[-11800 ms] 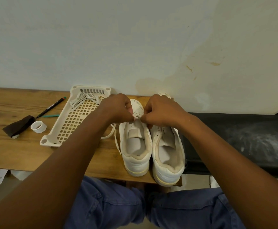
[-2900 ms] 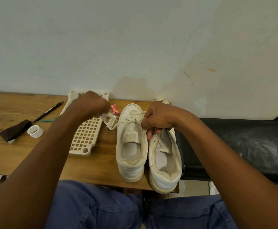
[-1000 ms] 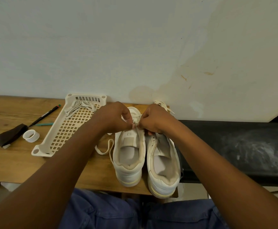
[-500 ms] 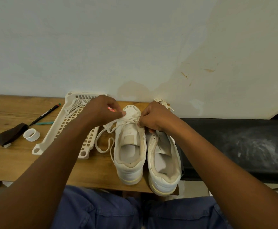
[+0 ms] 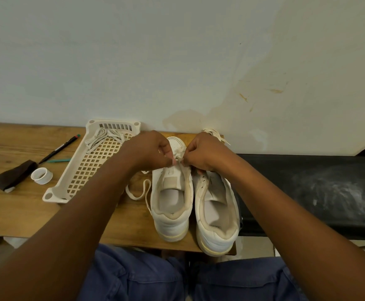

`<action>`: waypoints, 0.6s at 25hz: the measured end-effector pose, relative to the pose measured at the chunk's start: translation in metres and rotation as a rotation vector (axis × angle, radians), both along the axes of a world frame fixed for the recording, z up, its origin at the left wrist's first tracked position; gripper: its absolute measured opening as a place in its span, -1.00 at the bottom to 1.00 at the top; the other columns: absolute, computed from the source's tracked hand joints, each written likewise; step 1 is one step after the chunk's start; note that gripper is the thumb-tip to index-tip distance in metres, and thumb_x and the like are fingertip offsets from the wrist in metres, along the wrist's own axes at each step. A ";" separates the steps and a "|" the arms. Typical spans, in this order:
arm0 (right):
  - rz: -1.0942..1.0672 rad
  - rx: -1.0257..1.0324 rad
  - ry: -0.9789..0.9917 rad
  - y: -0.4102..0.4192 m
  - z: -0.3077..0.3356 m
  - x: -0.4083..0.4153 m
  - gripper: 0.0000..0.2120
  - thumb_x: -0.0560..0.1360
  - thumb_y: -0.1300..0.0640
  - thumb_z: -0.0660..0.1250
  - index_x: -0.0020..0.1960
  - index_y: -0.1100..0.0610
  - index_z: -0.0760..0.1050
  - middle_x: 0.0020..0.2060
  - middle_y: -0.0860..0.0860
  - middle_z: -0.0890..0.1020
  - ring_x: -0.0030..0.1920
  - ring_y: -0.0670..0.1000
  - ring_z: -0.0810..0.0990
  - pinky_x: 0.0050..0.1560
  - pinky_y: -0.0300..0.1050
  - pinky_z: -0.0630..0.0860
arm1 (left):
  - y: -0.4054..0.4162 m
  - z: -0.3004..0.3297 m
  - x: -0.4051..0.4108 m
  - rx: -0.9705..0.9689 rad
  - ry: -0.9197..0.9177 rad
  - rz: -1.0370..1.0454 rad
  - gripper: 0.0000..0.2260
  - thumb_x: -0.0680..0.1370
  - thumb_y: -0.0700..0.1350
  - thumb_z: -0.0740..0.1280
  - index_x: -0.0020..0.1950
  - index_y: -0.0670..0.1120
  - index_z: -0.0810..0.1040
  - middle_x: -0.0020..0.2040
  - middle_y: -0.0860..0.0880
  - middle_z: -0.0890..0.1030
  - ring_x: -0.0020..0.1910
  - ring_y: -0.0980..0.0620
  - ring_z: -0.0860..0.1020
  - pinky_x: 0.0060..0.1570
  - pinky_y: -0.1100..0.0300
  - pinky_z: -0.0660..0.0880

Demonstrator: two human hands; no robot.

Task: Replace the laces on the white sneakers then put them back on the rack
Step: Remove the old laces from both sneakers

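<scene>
Bare table (image 5: pixel 14 209) lies left; tray (image 5: pixel 68 177) crowds the sneakers (image 5: pixel 172 205).

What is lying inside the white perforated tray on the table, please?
A loose bundle of pale shoelaces lies at the far end of the white perforated tray. The left forearm covers the tray's right side, so anything there cannot be seen.

No lettering reads for you here: the small heel tag inside the right sneaker (image 5: pixel 215 227) is too blurred.
</scene>
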State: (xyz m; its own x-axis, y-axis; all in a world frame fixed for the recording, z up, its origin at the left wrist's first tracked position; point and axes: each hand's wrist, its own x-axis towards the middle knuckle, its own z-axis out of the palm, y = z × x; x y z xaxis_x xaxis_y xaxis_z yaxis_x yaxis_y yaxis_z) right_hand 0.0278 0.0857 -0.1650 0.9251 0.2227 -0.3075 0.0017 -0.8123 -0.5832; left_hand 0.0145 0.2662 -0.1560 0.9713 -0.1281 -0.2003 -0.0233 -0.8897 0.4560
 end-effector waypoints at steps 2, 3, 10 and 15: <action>0.005 0.002 0.000 0.000 0.000 0.000 -0.87 0.50 0.21 0.43 -0.08 0.22 0.75 -0.28 0.14 0.75 -0.46 -0.02 0.61 -0.11 -0.02 0.70 | -0.012 -0.004 0.001 0.097 -0.040 0.027 -0.92 0.42 0.02 0.54 -0.20 0.09 0.67 -0.12 0.13 0.68 -0.07 0.06 0.62 0.07 -0.02 0.61; 0.004 0.007 0.004 0.000 0.000 0.000 -0.87 0.50 0.20 0.44 -0.08 0.22 0.75 -0.29 0.14 0.75 -0.47 -0.03 0.60 -0.12 -0.04 0.70 | -0.014 -0.003 0.002 0.126 -0.055 0.047 -0.94 0.43 -0.01 0.51 -0.20 0.09 0.66 -0.14 0.12 0.68 -0.07 0.05 0.62 0.07 -0.03 0.60; 0.010 -0.001 -0.001 0.000 -0.002 0.002 -0.87 0.48 0.25 0.41 -0.10 0.25 0.74 -0.33 0.12 0.74 -0.46 -0.02 0.62 -0.16 -0.03 0.70 | 0.035 0.003 0.005 0.100 -0.181 0.348 -0.96 0.40 0.01 0.47 -0.20 0.07 0.65 -0.13 0.06 0.69 -0.05 -0.06 0.63 0.01 -0.07 0.61; 0.018 -0.009 -0.015 -0.001 -0.005 0.003 -0.86 0.48 0.24 0.40 -0.11 0.22 0.75 -0.34 0.10 0.74 -0.44 -0.01 0.64 -0.13 -0.01 0.72 | -0.002 -0.002 0.001 0.069 -0.056 0.016 -0.82 0.35 0.21 0.56 -0.21 0.16 0.68 0.02 0.15 0.66 0.11 0.02 0.59 0.19 -0.12 0.54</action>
